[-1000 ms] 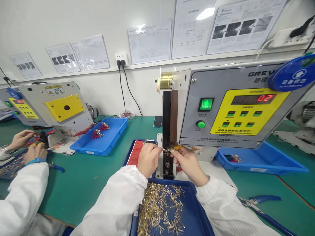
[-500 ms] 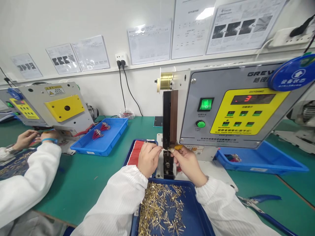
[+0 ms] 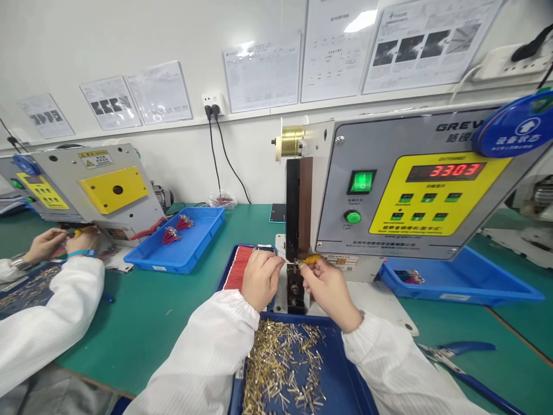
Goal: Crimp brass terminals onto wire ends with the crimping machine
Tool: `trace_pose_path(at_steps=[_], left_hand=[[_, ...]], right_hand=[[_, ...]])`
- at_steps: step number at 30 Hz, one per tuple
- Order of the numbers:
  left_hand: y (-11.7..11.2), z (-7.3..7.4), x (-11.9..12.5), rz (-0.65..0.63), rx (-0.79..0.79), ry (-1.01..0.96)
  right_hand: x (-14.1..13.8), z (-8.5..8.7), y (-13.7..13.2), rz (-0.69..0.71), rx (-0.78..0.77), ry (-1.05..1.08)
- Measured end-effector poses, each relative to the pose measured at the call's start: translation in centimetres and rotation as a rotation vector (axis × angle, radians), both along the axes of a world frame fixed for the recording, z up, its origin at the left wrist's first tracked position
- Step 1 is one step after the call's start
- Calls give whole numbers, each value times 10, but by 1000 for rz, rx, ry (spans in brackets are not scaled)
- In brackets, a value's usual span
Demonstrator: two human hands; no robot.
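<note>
Crimper (image 3: 406, 199) fills the right of view: green switch lit, red display reading 3303, brass spool (image 3: 292, 142) atop a dark upright column. Die (image 3: 296, 291) sits below that column, on the bench side. Blue tray (image 3: 341, 374) of loose brass terminals (image 3: 280, 369) lies directly under the forearms, in front of the die. Dark tray (image 3: 231, 256) packed with red wires (image 3: 237, 268) sits just behind the left hand. To the right, a shallow blue bin (image 3: 458, 288) holds a small bunch of terminals; blue-handled pliers (image 3: 458, 349) lie near it. Left along the bench, a co-worker's hands (image 3: 45, 245) work at a second crimper (image 3: 112, 187), with a blue bin (image 3: 173, 262) of red bundles between. Green bench (image 3: 142, 328) runs beneath everything; white wall (image 3: 108, 40) above carries printed sheets (image 3: 263, 72) and a socket (image 3: 213, 102) with two plugs.

Left hand (image 3: 261, 280) is nearly closed, pinching a thin wire (image 3: 288, 261) at the die. Right hand (image 3: 330, 294) is narrow too, pinching a small yellow piece (image 3: 310, 260) beside it; their join is too small to tell.
</note>
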State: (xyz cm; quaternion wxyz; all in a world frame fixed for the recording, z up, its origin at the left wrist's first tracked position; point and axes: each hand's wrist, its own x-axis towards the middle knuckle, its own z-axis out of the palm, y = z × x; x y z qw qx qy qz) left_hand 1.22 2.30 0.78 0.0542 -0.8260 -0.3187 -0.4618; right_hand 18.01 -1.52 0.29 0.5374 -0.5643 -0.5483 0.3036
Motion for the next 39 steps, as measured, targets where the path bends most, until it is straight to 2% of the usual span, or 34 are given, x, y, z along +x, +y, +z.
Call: trace_pose_path(at_steps=[19,23,26,30,35,39], left_hand=[[-1,1,0,2,-10,17],[-1,1,0,-11,-32,-8],[2,-2,-1,-36,-71,-24],[9,-11,0,-47,-149,-78],[14,-18,1,-52,-285,-146],[14,-19,1,-42,-314,-144]], right_hand=[[-2,-2,0,-4,41,-24],[-2,6,-1,-9,56,-78],[12,18,-3,-5,44,-265],[49,27,-11,-10,1,-575],[87,14,-18,-53,-160,-660],[91,6,-19,-5,-180,-701]])
